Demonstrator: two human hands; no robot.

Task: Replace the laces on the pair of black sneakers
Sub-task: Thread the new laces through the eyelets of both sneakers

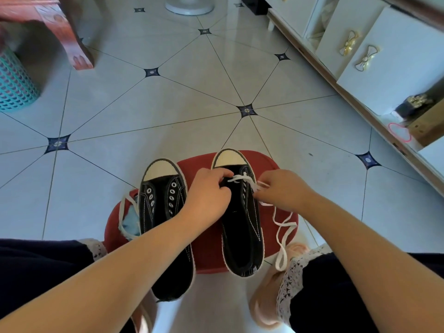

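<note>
Two black sneakers with white toe caps stand side by side on a red stool (206, 251). The left sneaker (165, 212) has bare eyelets and no lace. The right sneaker (240, 224) has a white lace (242, 177) threaded through its front eyelets. My left hand (209, 193) rests on the right sneaker's left side and pinches the lace near the toe. My right hand (281, 188) pinches the lace's other end at the shoe's right side. The slack of that lace (283, 236) hangs over the stool's right edge. Another white lace (125, 217) lies left of the left sneaker.
The stool stands on a pale tiled floor (168, 104) between my knees. A light blue scrap (131, 222) lies on the stool's left. A teal basket (14, 87) and red furniture (60, 27) are far left; white cabinets (374, 63) run along the right. A fan base (189, 6) is ahead.
</note>
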